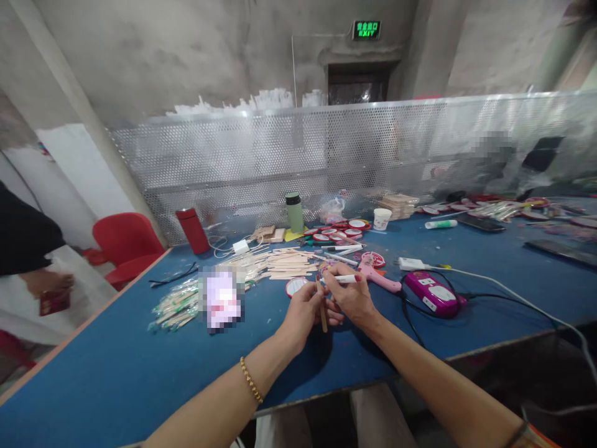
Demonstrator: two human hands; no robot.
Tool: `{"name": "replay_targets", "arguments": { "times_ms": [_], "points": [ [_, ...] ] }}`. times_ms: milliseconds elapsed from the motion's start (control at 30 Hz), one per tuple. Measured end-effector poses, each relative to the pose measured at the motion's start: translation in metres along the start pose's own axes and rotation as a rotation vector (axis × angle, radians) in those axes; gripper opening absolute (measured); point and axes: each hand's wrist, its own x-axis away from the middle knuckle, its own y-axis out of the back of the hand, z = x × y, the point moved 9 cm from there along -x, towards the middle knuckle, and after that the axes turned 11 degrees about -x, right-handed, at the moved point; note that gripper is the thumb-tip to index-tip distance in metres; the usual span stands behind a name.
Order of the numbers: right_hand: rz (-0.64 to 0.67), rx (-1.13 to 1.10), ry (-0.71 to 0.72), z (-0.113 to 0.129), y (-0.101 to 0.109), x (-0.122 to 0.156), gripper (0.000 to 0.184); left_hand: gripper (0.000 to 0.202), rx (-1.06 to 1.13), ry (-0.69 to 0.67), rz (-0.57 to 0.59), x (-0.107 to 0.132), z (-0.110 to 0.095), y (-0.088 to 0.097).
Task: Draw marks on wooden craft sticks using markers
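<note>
My left hand (305,306) pinches a flat wooden stick (323,314) that stands nearly upright over the table's front part. In my right hand (352,298) is a white marker (342,279) with a dark red end, held like a pen. Its left end is at the upper end of the stick; whether the two touch I cannot tell. Just behind my left hand lies a round white disc with a red rim (296,287). Many loose wooden sticks (289,263) are spread on the table beyond. A pink glue gun (377,275) lies right of my right hand.
A purple power strip (431,294) with cables lies at the right. Bagged sticks (180,303) and a blurred bright phone-like rectangle (224,298) are at the left. A red bottle (193,231), a green bottle (294,213) and a paper cup (381,219) stand behind. Another person's hand (49,283) shows far left.
</note>
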Motion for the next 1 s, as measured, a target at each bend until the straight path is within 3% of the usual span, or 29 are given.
{"name": "replay_targets", "arguments": {
  "times_ms": [733,1000],
  "points": [
    [-0.01,-0.009,-0.017,-0.0002,0.0014,-0.0005,0.034,0.039,-0.001,0.022,0.003,-0.0011,0.0025,0.0015],
    [0.002,0.013,-0.042,-0.0021,-0.0002,0.0003,0.03,0.045,-0.002,0.017,-0.001,-0.0034,0.0045,0.0022]
  ]
}}
